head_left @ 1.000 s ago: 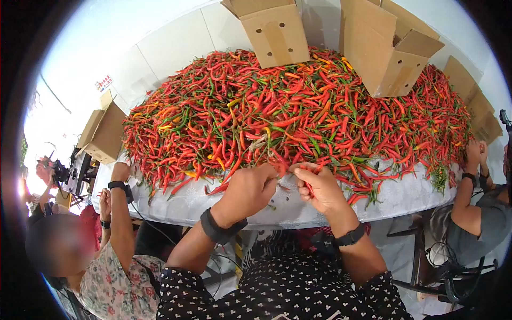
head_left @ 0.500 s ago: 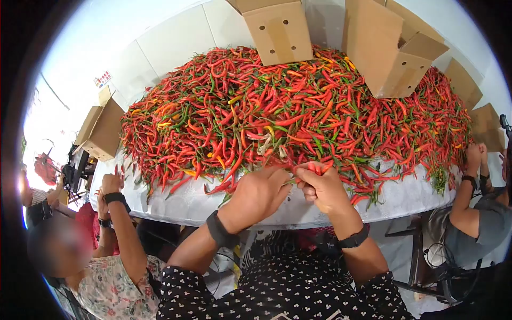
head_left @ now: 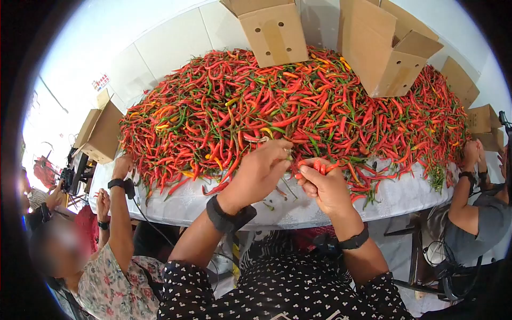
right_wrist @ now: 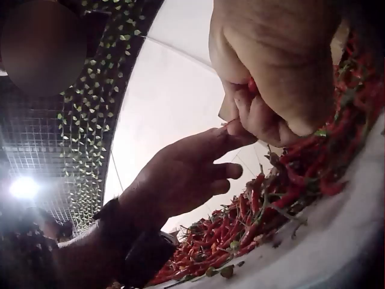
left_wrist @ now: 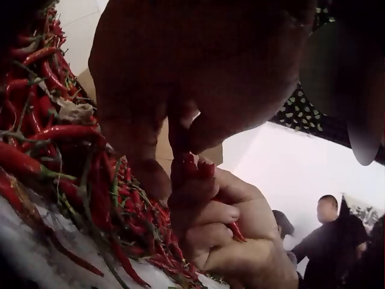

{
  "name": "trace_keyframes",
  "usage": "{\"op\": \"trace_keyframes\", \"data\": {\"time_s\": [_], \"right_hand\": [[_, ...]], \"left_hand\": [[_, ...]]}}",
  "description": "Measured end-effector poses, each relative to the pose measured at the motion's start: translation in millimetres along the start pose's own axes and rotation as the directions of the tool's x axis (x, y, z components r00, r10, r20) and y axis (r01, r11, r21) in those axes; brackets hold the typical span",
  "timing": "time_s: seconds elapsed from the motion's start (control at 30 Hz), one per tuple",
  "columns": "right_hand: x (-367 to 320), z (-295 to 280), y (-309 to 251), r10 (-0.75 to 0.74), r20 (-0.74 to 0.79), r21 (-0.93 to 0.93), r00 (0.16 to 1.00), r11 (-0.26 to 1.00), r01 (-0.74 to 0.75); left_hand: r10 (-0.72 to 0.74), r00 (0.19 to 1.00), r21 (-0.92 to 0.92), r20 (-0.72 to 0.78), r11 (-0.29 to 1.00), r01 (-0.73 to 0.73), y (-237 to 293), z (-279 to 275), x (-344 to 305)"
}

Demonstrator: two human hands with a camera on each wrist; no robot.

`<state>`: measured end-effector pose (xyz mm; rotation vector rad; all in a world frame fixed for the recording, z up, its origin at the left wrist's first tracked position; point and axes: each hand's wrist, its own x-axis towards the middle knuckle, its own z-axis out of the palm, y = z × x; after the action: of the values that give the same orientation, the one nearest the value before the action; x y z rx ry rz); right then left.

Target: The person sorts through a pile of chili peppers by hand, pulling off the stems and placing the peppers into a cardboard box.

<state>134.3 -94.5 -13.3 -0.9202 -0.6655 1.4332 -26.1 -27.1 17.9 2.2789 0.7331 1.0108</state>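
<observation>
My right hand [head_left: 325,189] curls its fingers round several red chilies [head_left: 318,165], whose ends poke out beside the thumb. Close to it on the left, my left hand [head_left: 260,173] brings thumb and forefinger together on a small green stem [head_left: 289,154]. In the left wrist view the left hand [left_wrist: 192,66] meets the chili ends [left_wrist: 197,166] above the right hand [left_wrist: 234,241]. The right wrist view has the left hand [right_wrist: 186,171] with its other fingers loosely spread, its tips against the right hand [right_wrist: 277,66]. A thin green stem [head_left: 289,189] is below the hands.
A large chili pile [head_left: 202,117] covers much of the pale-covered table [head_left: 256,216]. Cardboard boxes [head_left: 274,37] [head_left: 373,48] stand at the back, another box [head_left: 104,133] at the left. One person [head_left: 112,256] sits left, another [head_left: 480,213] right, both with hands at the pile.
My left hand has lifted slightly, its fingertips now higher beside my right hand. The right hand still grips its chilies. A thin stem now shows beneath the hands.
</observation>
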Motion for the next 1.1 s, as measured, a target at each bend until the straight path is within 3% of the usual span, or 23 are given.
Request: {"op": "trace_keyframes", "data": {"time_s": [0.03,0.07,0.13,0.3,0.43,0.6,0.67,0.8,0.87,1.0,1.07,1.1], "right_hand": [[0,1,1,-0.007,0.006,-0.004,1.000,1.000,0.007],[0,1,1,-0.015,0.012,-0.009,1.000,1.000,0.015],[2,0,2,-0.033,-0.021,-0.009,0.999,0.999,0.032],[7,-3,13,-0.058,-0.080,-0.020,0.995,0.998,0.057],[14,13,21,-0.007,-0.131,0.191,0.991,0.981,0.032],[21,22,24,0.144,-0.113,0.402,0.983,0.911,-0.087],[25,19,30,0.243,0.017,0.599,0.970,0.774,-0.205],[23,14,25,0.256,0.107,0.653,0.961,0.710,-0.262],[21,9,21,0.142,0.293,0.668,0.946,0.677,-0.309],[15,1,18,0.076,0.405,0.612,0.911,0.718,-0.332],[9,-5,6,-0.098,0.538,0.605,0.837,0.737,-0.302],[7,-7,1,-0.098,0.538,0.607,0.837,0.734,-0.304]], "left_hand": [[-0.028,0.995,-0.204,0.094,0.978,0.046,-2,2,1],[-0.026,0.995,-0.205,0.093,0.978,0.045,-3,2,0],[-0.121,0.953,-0.187,0.278,0.966,0.177,-4,0,0],[-0.074,0.971,-0.047,0.227,0.995,0.087,6,-8,-4],[0.040,0.986,-0.111,0.159,0.994,-0.023,3,-2,-12],[0.003,0.973,-0.052,0.230,0.999,0.009,4,-14,-14],[-0.001,0.969,-0.052,0.246,0.999,0.014,-1,-14,-15],[-0.096,0.976,-0.095,0.197,0.989,0.117,-9,-14,-14],[-0.164,0.976,-0.120,0.144,0.976,0.182,-13,-14,-14],[-0.134,0.990,-0.094,0.049,0.986,0.138,-17,-20,-11],[-0.314,0.948,-0.053,-0.050,0.949,0.312,-40,-28,-15],[-0.316,0.947,-0.050,-0.049,0.948,0.314,-42,-33,-18]]}}
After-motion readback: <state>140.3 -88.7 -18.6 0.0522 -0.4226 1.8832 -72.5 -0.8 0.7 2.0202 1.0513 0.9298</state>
